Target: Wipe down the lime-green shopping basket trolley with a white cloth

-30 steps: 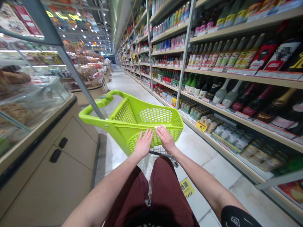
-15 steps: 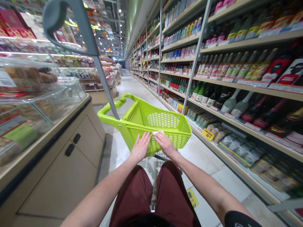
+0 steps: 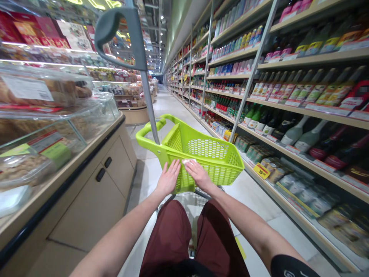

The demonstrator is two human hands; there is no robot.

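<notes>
My left hand [image 3: 169,177] lies flat on the near rim of a lime-green plastic shopping trolley basket [image 3: 213,169], fingers spread. My right hand [image 3: 198,175] rests beside it, its fingertips over a small white tissue [image 3: 188,161] on the rim. A grey pole with a looped handle [image 3: 141,57] rises from the basket's left side. Below the basket, the trolley's wire lower part [image 3: 187,202] is mostly hidden behind my maroon shorts [image 3: 170,238].
Shelves of bottles and jars [image 3: 288,96] line the right of the tiled aisle [image 3: 164,107]. A glass bakery counter [image 3: 49,115] with a beige cabinet base [image 3: 92,204] runs along the left. A yellow price tag [image 3: 261,171] hangs low on the shelf edge.
The trolley and my hands have shifted right in the view as the shelves and counter slide past. Both hands stay on the rim, and the tissue stays under my right fingers.
</notes>
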